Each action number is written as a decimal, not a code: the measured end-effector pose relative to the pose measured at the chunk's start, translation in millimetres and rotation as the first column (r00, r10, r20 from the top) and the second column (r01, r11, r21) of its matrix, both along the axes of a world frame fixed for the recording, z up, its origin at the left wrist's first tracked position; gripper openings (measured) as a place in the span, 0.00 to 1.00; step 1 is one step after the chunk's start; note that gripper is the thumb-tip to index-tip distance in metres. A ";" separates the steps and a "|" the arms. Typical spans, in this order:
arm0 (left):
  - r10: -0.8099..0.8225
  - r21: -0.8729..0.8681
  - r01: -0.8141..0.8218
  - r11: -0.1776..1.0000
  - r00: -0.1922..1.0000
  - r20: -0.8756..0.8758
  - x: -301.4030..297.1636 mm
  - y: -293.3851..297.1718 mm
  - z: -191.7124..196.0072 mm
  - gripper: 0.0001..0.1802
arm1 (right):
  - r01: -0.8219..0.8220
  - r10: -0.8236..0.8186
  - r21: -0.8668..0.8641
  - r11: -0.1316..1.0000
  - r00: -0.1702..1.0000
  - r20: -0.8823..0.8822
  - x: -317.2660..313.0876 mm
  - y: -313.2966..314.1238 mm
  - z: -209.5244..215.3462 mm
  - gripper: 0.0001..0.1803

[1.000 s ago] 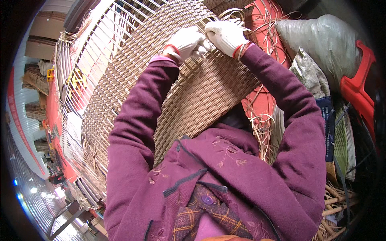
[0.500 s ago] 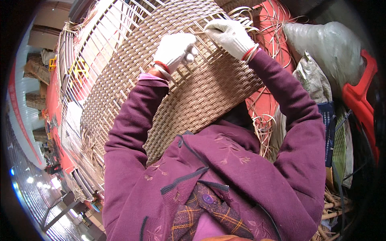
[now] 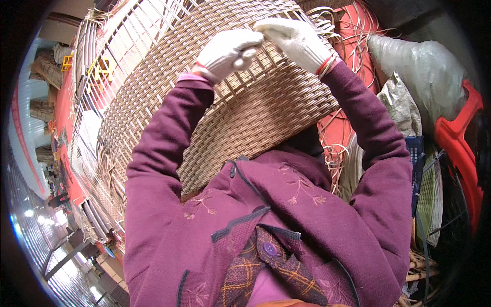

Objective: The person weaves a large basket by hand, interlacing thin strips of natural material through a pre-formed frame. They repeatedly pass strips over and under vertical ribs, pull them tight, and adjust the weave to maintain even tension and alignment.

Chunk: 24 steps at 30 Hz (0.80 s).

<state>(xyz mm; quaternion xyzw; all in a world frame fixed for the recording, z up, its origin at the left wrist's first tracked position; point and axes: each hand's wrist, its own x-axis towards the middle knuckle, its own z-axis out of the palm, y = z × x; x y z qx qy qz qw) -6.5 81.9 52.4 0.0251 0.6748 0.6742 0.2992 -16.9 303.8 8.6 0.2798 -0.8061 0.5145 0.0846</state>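
A tan woven wicker panel (image 3: pixel 148 102) lies across my lap and stretches away to the far left, its bare ribs showing in a gap between two woven bands. Over that gap my left hand (image 3: pixel 228 52), in a white knitted glove, is closed with its fingers curled. My right hand (image 3: pixel 297 45), gloved alike, meets it fingertip to fingertip at the gap's far end, its fingers pinched together. Both pinch a thin wicker strip, now mostly hidden by the gloves.
Loose wicker strips (image 3: pixel 358 38) tangle over a red surface at the far right. Beyond are a bulging plastic-wrapped bundle (image 3: pixel 422 69) and a red plastic chair-like piece (image 3: pixel 455 138). A pale barred frame (image 3: pixel 130 36) extends at the far left.
My hands have drawn together and moved slightly away from me, covering the strip that showed between them. The view has shifted a little.
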 end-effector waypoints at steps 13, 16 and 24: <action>-0.105 -0.279 0.094 0.956 0.994 -0.023 3.3 -19.3 -21.1 0.13 | 0.187 -0.143 0.213 0.959 0.968 -0.205 13.6 -38.8 -16.4 0.08; -0.015 -0.189 0.024 0.982 0.999 0.052 4.4 -21.7 -26.7 0.22 | 0.226 -0.220 0.033 0.974 0.966 -0.140 15.9 -26.1 -9.9 0.06; -0.152 -0.085 0.152 0.985 0.988 0.006 5.0 -28.5 -26.4 0.13 | 0.166 -0.140 0.190 0.968 0.980 -0.142 29.0 -45.4 -16.2 0.07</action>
